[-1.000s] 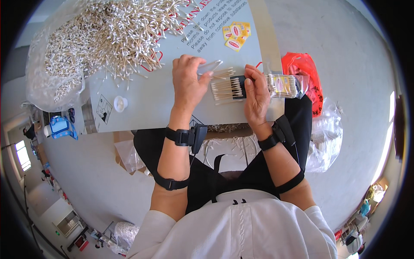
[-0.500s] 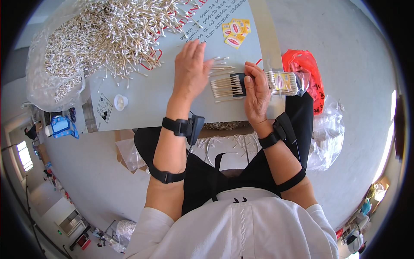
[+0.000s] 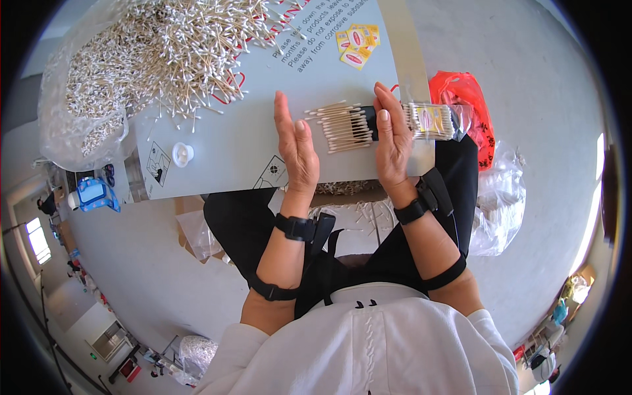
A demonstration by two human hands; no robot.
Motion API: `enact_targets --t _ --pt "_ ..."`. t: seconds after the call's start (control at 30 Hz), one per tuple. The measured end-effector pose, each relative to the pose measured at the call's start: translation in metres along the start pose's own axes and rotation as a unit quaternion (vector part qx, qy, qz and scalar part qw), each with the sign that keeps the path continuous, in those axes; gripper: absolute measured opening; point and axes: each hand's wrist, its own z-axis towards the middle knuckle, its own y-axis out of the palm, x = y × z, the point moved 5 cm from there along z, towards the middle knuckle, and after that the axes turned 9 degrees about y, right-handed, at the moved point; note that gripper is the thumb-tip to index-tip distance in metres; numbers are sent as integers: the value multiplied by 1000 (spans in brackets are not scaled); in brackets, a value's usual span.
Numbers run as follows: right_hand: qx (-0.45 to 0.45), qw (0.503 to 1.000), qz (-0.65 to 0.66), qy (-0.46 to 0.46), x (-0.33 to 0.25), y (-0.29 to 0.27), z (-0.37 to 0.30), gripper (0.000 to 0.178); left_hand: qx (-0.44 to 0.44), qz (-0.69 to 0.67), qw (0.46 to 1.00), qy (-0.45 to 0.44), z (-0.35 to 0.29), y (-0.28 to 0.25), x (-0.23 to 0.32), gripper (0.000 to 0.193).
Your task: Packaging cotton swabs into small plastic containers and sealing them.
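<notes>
My left hand [image 3: 297, 148] stands on edge over the board, palm facing right, its fingers stretched and nothing in them. To its right lies a row of cotton swabs [image 3: 343, 128], most with their sticks side by side and a few uneven at the far edge. Their right ends reach a dark flat piece [image 3: 370, 122], partly hidden by my right hand [image 3: 394, 138]. That hand is also upright, fingers extended, palm toward the swabs. Just right of it is a small clear pack [image 3: 431, 122] of cotton swabs with a yellow label inside.
A large heap of loose cotton swabs [image 3: 178, 52] spills from a clear bag at the far left. Yellow cards [image 3: 359, 45] lie at the back. A small white round dish [image 3: 183, 155] is near the left edge. A red plastic bag [image 3: 466, 112] hangs at the right.
My left hand has come nearer and turned on edge, left of the row. The loose swabs beyond the row now lie closer against it. My right hand has hardly moved.
</notes>
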Motion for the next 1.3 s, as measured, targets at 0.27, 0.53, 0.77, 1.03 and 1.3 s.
enact_targets --t 0.27,0.53,0.77,1.03,1.3 --pt "-14 999 -38 -17 6 11 4 39 24 -109 994 -10 3 24 -5 65" --pt "-67 987 -123 -85 -17 9 37 36 55 -122 991 -11 -9 23 4 66" --pt "-136 962 -220 -84 -14 14 55 26 -16 221 968 117 -13 18 29 26" --pt "-99 965 -235 -51 -11 4 42 26 -96 315 927 182 -18 17 26 21" --pt "-8 998 11 65 -4 -14 28 25 -147 327 912 199 -12 19 21 20"
